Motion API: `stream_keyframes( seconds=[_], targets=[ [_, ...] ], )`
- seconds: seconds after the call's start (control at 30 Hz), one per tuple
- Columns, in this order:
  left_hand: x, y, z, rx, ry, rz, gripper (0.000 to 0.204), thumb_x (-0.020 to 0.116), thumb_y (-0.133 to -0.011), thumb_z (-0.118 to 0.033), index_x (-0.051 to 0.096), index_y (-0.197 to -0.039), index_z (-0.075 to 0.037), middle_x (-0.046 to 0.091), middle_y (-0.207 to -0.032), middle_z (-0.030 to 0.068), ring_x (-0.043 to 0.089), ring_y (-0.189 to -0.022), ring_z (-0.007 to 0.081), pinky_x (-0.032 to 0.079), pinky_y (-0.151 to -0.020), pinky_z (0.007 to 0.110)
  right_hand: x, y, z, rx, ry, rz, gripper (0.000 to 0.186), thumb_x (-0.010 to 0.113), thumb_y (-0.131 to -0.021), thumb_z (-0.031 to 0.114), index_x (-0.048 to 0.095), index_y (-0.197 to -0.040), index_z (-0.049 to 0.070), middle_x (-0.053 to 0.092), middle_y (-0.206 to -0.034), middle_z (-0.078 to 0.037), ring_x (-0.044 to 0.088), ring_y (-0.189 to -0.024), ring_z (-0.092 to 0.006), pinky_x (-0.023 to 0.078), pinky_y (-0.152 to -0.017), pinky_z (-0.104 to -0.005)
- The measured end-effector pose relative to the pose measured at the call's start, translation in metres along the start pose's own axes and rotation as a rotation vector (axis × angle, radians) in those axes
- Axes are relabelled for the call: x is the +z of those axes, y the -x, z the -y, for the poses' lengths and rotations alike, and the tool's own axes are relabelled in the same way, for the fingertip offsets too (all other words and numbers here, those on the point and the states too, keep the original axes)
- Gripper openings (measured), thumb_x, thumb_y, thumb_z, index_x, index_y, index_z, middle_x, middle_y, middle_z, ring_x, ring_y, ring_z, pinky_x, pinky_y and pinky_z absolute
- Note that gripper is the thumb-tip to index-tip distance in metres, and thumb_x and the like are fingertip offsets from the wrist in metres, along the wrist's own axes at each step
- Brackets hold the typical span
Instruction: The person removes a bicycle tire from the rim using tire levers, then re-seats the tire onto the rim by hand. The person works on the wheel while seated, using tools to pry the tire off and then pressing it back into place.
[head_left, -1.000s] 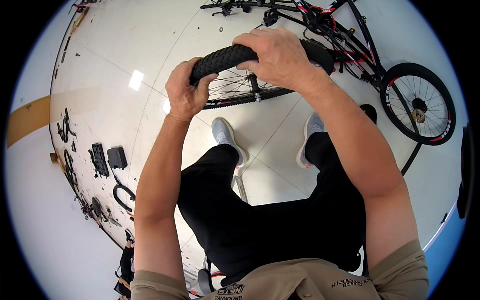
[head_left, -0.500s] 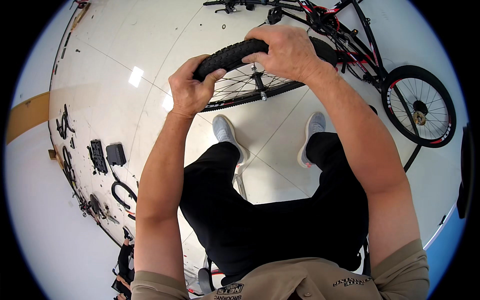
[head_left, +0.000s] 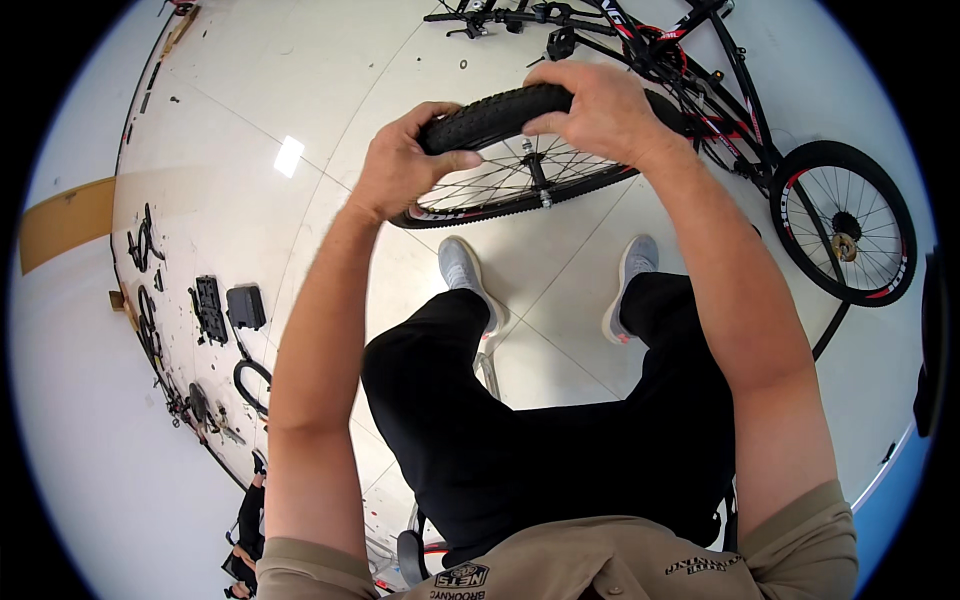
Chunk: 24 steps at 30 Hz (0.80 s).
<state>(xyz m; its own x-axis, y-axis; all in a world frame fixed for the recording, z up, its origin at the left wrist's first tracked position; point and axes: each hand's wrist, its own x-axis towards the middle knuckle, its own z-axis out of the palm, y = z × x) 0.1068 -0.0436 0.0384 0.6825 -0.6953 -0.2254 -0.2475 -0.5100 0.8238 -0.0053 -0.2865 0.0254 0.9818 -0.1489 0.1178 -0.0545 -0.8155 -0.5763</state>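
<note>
A loose bicycle wheel (head_left: 545, 165) with a knobby black tyre (head_left: 490, 120) is held up above my feet, spokes and hub showing beneath the tyre's upper edge. My left hand (head_left: 405, 160) is closed on the tyre at its left side, thumb pointing right along the inner side. My right hand (head_left: 600, 110) grips the same tyre farther right, fingers over the top and thumb on the near side. Just beyond the wheel lies a black-and-red bicycle frame (head_left: 730, 80), with a rear wheel (head_left: 840, 185) and cassette to the right of my right arm.
The tiled floor (head_left: 550, 290) holds handlebar parts (head_left: 480, 20) at the top, a black case (head_left: 208, 310) and scattered bike parts (head_left: 145, 240) along the left wall. Another person's dark-clothed leg (head_left: 250, 520) shows at lower left. A seat edge (head_left: 410, 555) shows beside my lap.
Both hands and the wheel have shifted to the right in the view. My left hand has risen slightly along the tyre, its thumb now stretched further rightward. The floor also appears shifted slightly right.
</note>
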Motion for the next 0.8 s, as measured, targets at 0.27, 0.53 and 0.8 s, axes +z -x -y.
stream_keyframes(
  seconds=[0.27,0.53,0.8],
  targets=[
    [-0.005,0.02,0.056,-0.065,0.116,-0.052,0.068,0.087,-0.08,-0.007,0.053,-0.139,0.002,0.07,-0.103,0.0091,0.068,-0.084,0.0147,0.057,-0.079,0.031,-0.017,0.01,-0.026,0.099,-0.015,-0.016,0.047,0.086,-0.076,0.042,0.075,-0.116,0.019,0.076,-0.099,-0.008,0.072,-0.096,-0.0281,0.054,-0.091,-0.0417],
    [0.041,0.01,0.073,0.197,-0.118,-0.45,0.071,0.091,-0.08,-0.029,0.056,-0.135,0.0,0.07,-0.106,0.0143,0.07,-0.091,0.0239,0.057,-0.085,0.036,-0.007,0.006,0.003,-0.2,0.162,-0.176,0.047,0.087,-0.076,0.041,0.073,-0.113,0.015,0.074,-0.093,-0.006,0.071,-0.09,-0.0283,0.053,-0.089,-0.0411],
    [0.041,0.008,0.075,0.388,-0.281,-0.5,0.067,0.092,-0.078,-0.03,0.061,-0.13,-0.002,0.072,-0.101,0.0161,0.073,-0.088,0.028,0.059,-0.078,0.036,0.0,0.003,0.001,-0.243,0.176,-0.231,0.044,0.087,-0.075,0.043,0.073,-0.105,0.013,0.072,-0.087,-0.005,0.071,-0.081,-0.0257,0.055,-0.077,-0.04]
  ],
)
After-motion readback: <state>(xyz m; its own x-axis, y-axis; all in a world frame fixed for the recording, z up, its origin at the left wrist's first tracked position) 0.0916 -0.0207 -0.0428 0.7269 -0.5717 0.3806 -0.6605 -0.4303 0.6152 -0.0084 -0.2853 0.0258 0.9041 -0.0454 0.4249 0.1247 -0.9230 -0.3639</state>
